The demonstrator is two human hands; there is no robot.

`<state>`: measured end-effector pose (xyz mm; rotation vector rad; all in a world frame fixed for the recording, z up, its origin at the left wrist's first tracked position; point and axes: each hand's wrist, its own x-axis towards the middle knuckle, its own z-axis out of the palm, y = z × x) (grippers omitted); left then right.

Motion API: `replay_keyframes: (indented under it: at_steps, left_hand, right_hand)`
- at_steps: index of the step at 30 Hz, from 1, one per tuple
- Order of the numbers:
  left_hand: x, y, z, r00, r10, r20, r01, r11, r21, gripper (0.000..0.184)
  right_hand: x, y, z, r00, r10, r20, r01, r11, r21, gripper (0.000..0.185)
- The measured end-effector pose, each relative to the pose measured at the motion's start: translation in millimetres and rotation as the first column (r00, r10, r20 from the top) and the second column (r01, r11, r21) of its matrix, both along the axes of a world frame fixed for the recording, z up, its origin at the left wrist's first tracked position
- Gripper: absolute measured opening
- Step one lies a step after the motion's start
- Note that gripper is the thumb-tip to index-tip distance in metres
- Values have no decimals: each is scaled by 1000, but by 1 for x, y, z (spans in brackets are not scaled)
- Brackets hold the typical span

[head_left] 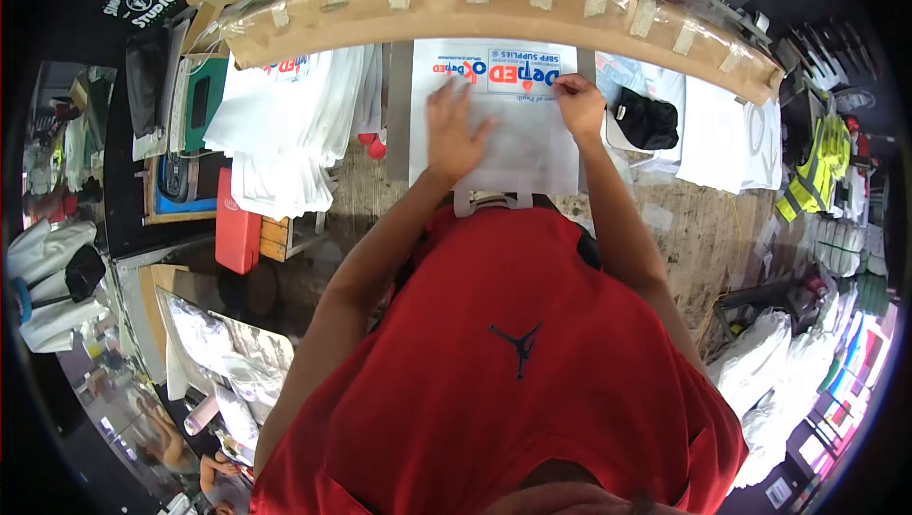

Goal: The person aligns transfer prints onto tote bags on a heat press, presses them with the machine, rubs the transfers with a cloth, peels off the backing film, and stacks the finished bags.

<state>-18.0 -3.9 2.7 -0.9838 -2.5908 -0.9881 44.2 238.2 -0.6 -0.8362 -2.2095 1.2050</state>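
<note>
A white bag (522, 149) with red and blue print, upside down in this view, lies flat on a grey board (399, 125). Its two handles hang toward my body. My left hand (456, 130) rests on the left part of the bag, fingers spread, just below the print. At the bag's right edge, beside the print, my right hand (579, 106) has thumb and fingertips pinched together; what lies between them is too small to make out.
A taped cardboard-covered bar (532, 7) arches across the top. White printed bags (285, 135) are piled at left, near a red case (237, 225). A black cap (648, 123) and white sheets (712, 140) lie at right. A person (223, 482) is at lower left.
</note>
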Motion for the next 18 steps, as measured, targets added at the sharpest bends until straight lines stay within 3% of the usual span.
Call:
replay_keyframes:
  at_steps: [3,4,5,8,18]
  left_hand:
    - [-21,-52,-11,934,356,35,-358,933,42,53]
    - [-31,-75,-17,902,373,216,-380,925,-13,45]
    - [-39,-90,-15,837,387,386,-392,917,-71,38]
    - [-35,-109,-8,878,317,357,-313,947,-71,29]
    - [-31,-112,-13,872,301,387,-308,950,-45,27]
  right_hand:
    - [0,1,0,1000,4,11,-4,1000,-5,11]
    - [1,1,-1,1000,17,3,-17,1000,-12,11]
    - [2,1,-1,1000,14,3,-14,1000,-16,11]
    - [1,2,1,999,26,43,-26,1000,-16,11]
    - [-2,2,-4,997,12,76,-16,999,41,12]
